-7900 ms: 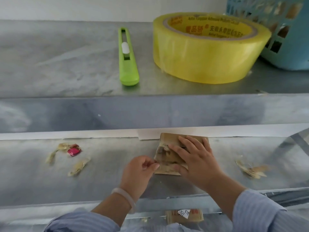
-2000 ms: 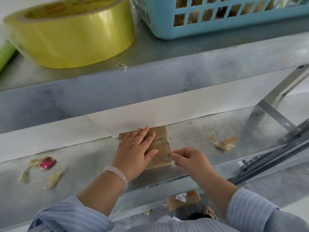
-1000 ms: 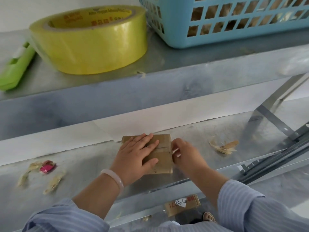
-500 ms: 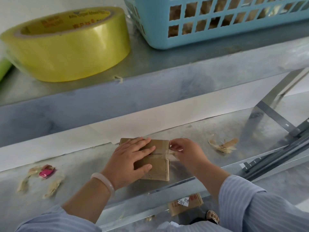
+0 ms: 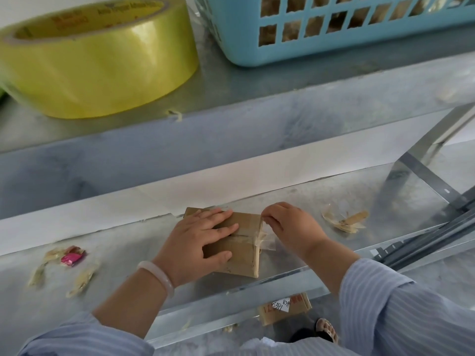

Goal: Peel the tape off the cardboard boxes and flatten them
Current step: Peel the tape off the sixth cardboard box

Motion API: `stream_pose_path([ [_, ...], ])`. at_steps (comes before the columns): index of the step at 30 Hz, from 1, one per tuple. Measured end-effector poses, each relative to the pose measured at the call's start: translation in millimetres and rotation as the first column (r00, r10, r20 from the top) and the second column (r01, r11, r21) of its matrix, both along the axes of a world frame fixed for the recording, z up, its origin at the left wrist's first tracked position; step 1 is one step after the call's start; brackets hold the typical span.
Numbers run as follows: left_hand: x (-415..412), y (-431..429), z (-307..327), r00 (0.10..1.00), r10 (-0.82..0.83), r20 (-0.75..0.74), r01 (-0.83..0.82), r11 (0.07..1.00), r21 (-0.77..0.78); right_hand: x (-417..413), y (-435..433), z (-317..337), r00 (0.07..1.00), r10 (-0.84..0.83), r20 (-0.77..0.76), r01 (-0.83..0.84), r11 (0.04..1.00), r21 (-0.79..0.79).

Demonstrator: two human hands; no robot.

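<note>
The small cardboard box (image 5: 241, 258) lies on the metal surface (image 5: 133, 242), under the left hand (image 5: 198, 240), which presses on its top with flat, straight fingers. The right hand (image 5: 293, 227) is just beside the box's right edge and pinches the clear tape (image 5: 263, 241) where it lifts off the seam.

I think the box is light and would slide or rise if nobody held it down. The cardboard looks thin, so it may tear together with the tape. The best hold is the loose tape end, pulled low along the seam.

Beyond the right hand lie peeled tape scraps (image 5: 344, 220) and metal rails (image 5: 424, 242). Left of the left hand is a pink wrapper (image 5: 72, 258). Above both hands, a shelf (image 5: 231, 80) carries a yellow tape roll (image 5: 97, 55) and a blue basket (image 5: 334, 44). Nothing seems to block the pull.
</note>
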State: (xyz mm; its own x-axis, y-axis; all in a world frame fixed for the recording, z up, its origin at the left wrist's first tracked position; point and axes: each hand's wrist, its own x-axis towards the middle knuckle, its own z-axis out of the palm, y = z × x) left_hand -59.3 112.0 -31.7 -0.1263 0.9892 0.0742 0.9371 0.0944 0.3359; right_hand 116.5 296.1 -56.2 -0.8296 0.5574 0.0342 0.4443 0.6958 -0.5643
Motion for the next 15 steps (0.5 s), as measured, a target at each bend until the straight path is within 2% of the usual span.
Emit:
stream_pose_path([
  [2, 0, 0, 0, 1.0, -0.004, 0.003, 0.004, 1.0, 0.012, -4, 0, -1, 0.999, -0.048, 0.02, 0.049, 0.995, -0.082],
  [4, 0, 0, -1, 1.0, -0.007, 0.001, 0.007, 1.0, 0.019, -9, -3, 0, 0.993, -0.117, 0.012, 0.115, 0.938, -0.326],
  [6, -1, -1, -2, 1.0, -0.009, 0.002, 0.009, 1.0, 0.023, -14, -7, 4, 0.98, -0.198, -0.025, 0.134, 0.746, -0.652],
  [7, -1, -1, -2, 1.0, -0.008, 0.007, 0.007, 0.999, 0.033, -15, -7, 6, 0.972, -0.231, -0.037, 0.124, 0.645, -0.754],
  [8, 0, 0, -3, 1.0, 0.004, 0.017, -0.005, 0.999, 0.052, -16, -7, 7, 0.969, -0.246, -0.041, 0.115, 0.586, -0.802],
  [12, 7, 5, -2, 0.992, 0.105, 0.074, -0.116, 0.977, 0.176, -18, -4, 9, 0.958, -0.285, -0.02, 0.14, 0.53, -0.836],
  [15, 9, 6, -3, 0.99, 0.122, 0.077, -0.135, 0.971, 0.196, -17, 0, 7, 0.938, -0.346, 0.003, 0.164, 0.438, -0.884],
])
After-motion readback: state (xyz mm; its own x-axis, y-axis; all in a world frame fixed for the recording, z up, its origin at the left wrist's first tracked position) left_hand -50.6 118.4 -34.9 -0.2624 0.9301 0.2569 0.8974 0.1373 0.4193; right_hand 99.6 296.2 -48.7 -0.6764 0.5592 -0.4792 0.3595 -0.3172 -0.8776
